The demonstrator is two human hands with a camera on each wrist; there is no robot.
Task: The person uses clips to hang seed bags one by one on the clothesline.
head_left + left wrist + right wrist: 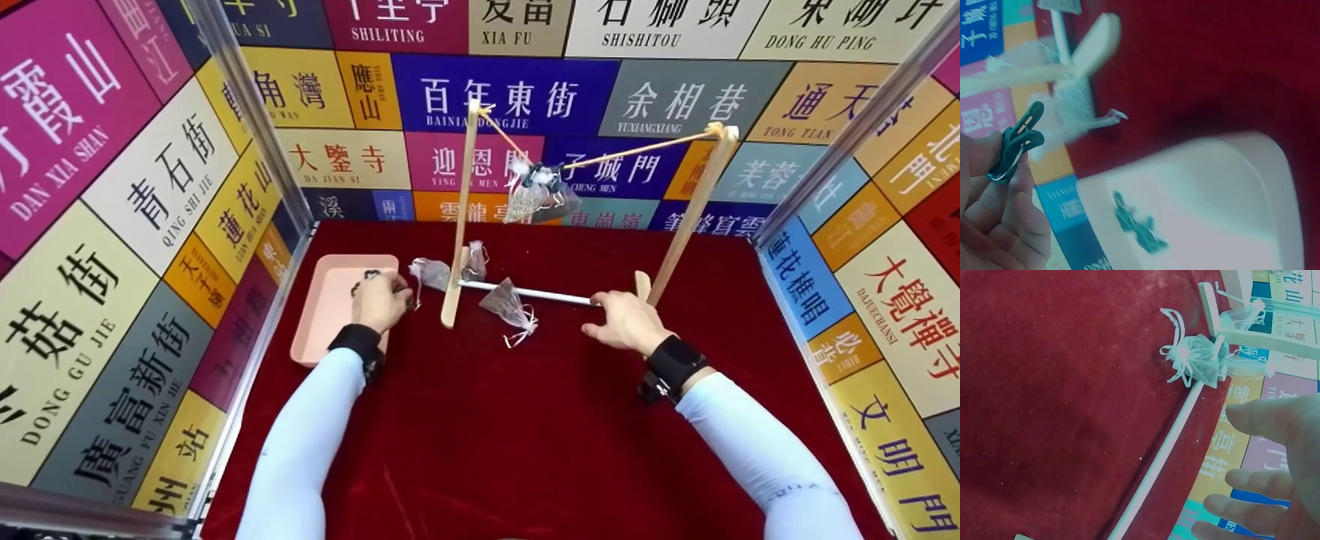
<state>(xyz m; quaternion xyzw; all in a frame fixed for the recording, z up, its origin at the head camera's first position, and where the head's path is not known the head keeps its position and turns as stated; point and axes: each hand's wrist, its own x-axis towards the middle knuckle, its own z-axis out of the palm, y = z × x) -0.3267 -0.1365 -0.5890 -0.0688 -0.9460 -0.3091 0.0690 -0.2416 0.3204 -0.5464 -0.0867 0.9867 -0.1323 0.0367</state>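
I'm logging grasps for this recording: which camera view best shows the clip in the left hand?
The left wrist view: the green clip appears close up, its two arms and wire plain, pinched in the left hand. In the head view, the hand hides most of it; the right wrist view doesn't show it.

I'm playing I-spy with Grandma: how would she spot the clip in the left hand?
On the red cloth is a pink tray. Over its right side is the left hand, pinching one green clip. Other clips lie in the tray; this one alone is held up between fingers.
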